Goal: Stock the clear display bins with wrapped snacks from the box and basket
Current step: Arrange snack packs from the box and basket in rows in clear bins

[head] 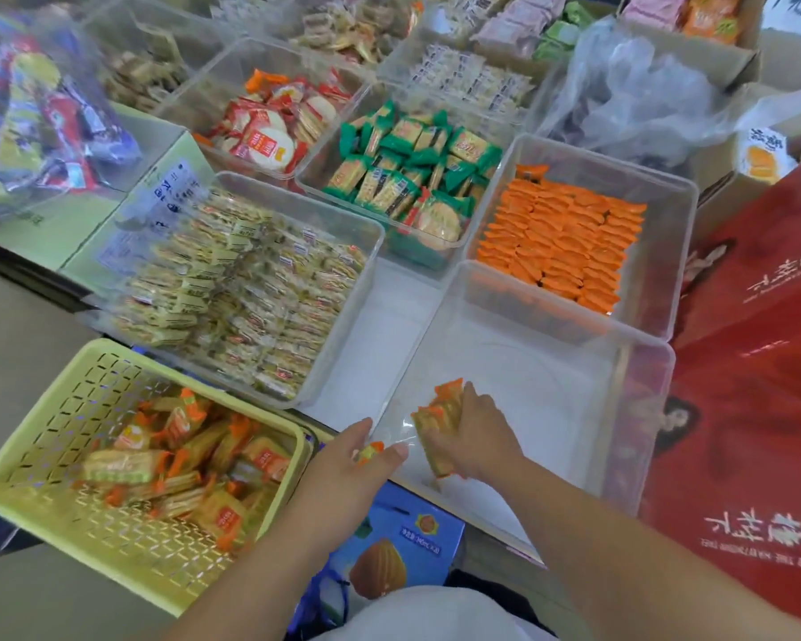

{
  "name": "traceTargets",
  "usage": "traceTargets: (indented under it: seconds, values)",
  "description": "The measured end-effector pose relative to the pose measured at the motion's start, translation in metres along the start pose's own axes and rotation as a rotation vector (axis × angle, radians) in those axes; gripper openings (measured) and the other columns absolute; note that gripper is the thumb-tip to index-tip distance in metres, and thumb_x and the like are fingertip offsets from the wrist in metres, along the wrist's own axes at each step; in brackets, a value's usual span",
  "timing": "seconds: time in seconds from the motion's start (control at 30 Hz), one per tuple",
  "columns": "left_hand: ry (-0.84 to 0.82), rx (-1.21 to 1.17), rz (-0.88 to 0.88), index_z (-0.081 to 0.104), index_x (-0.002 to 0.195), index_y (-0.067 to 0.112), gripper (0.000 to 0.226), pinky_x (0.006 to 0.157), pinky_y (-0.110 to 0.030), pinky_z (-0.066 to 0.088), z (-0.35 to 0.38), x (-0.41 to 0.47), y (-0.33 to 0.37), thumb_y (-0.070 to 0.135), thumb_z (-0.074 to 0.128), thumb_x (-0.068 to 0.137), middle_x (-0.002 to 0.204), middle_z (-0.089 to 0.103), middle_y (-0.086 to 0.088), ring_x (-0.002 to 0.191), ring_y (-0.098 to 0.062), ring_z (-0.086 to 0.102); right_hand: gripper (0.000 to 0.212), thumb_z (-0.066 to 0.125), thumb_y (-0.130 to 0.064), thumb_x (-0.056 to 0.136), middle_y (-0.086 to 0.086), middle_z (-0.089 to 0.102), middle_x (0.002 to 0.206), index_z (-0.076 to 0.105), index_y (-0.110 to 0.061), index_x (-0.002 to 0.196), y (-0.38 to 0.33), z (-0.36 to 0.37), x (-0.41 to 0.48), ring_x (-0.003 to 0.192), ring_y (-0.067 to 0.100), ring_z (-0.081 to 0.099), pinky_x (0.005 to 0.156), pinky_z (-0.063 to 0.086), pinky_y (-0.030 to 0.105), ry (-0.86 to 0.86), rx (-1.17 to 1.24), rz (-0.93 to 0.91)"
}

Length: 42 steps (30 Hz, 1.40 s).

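White shelf surface [380, 335] is showing through in a strip between the containers, and nearly everything else on it is crowded edge to edge. At the right, a big red printed cardboard carton [759, 316] is standing close against the bins. Nearest the person, a large empty clear plastic bin [551, 400] is sitting with its far rim just beside a second clear bin [667, 252], where flat orange foil packets [560, 242] are lying in neat rows. To the left, across the bare strip, a clear bin [357, 307] is holding pale yellow-wrapped crackers heaped nearly to its rim. A yellow perforated plastic basket [65, 409] is sitting at the near left, with loose orange-and-yellow wrapped snacks [195, 460] piled in it. A blue cardboard box with a nut picture [403, 538] is lying below the two forearms.

Both arms are reaching forward and slightly inward. The right hand [477, 437] is working low in the empty bin's near left corner, knuckles up, fingers curling round a stack of orange-and-yellow wrapped snack packets [440, 423] held on edge — whether the stack is touching the bin floor I cannot tell. The left hand [352, 455] is hovering just outside that corner, between basket and bin, thumb and fingers pinching a single small orange-ended packet [368, 453].

Most of the empty bin's floor is lying open behind and to the right of the right hand; the basket's rim is sitting close beside the left wrist.
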<state>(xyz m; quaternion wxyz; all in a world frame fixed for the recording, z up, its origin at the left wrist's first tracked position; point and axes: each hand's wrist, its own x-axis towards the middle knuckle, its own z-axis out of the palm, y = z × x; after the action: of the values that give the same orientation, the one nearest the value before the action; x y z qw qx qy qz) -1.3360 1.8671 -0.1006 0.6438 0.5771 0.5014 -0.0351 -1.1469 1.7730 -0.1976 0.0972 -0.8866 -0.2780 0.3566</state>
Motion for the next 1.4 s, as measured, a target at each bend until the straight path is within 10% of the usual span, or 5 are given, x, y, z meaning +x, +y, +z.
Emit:
traceTargets:
  seconds: [0.27,0.47,0.9,1.13,1.4]
  values:
    - [-0.013,-0.086,-0.071,0.048,0.143,0.040,0.054,0.103,-0.054,0.049,-0.002,0.001,-0.015,0.045,0.069,0.093,0.143,0.049,-0.030,0.131,-0.040,0.054,0.103,0.051,-0.078,0.083,0.005,0.037,0.155,0.016,-0.020,0.160,0.000,0.017,0.005,0.136,0.031,0.038,0.105,0.040,0.046,-0.099,-0.268,-0.233]
    - [-0.011,-0.078,-0.099,0.060,0.097,0.064,0.022,0.045,-0.003,0.037,-0.004,0.007,-0.017,0.044,0.067,0.096,0.060,0.060,0.032,0.048,0.013,0.052,0.082,0.060,-0.057,0.093,0.009,0.027,0.144,0.010,-0.046,0.158,0.018,0.007,-0.001,0.117,0.028,0.052,0.099,0.044,0.033,-0.220,-0.119,-0.154]
    - [-0.013,-0.155,-0.127,0.043,0.153,0.038,0.070,0.097,-0.034,0.044,-0.001,0.007,-0.013,0.057,0.067,0.090,0.133,0.059,0.014,0.118,-0.009,0.055,0.113,0.077,-0.035,0.086,0.003,-0.001,0.166,-0.007,-0.028,0.161,-0.001,0.026,-0.005,0.132,0.029,0.050,0.101,0.046,0.034,-0.186,-0.149,-0.236]
    - [0.041,-0.226,-0.057,0.051,0.133,0.045,0.047,0.077,-0.035,0.053,-0.005,-0.003,-0.010,0.054,0.068,0.090,0.065,0.065,0.026,0.063,0.006,0.061,0.099,0.043,-0.076,0.088,-0.010,-0.009,0.169,-0.020,-0.039,0.156,0.007,0.016,-0.007,0.143,0.035,0.030,0.108,0.036,0.054,-0.172,-0.464,-0.233]
    - [0.202,-0.299,0.035,0.069,0.102,0.043,0.016,0.077,-0.037,0.055,-0.016,-0.025,0.010,0.054,0.066,0.090,0.084,0.072,-0.006,0.074,-0.018,0.064,0.089,0.050,-0.066,0.093,0.001,0.030,0.163,0.000,-0.035,0.161,0.019,-0.002,-0.007,0.142,0.031,0.036,0.111,0.037,0.047,-0.168,-0.179,-0.217]
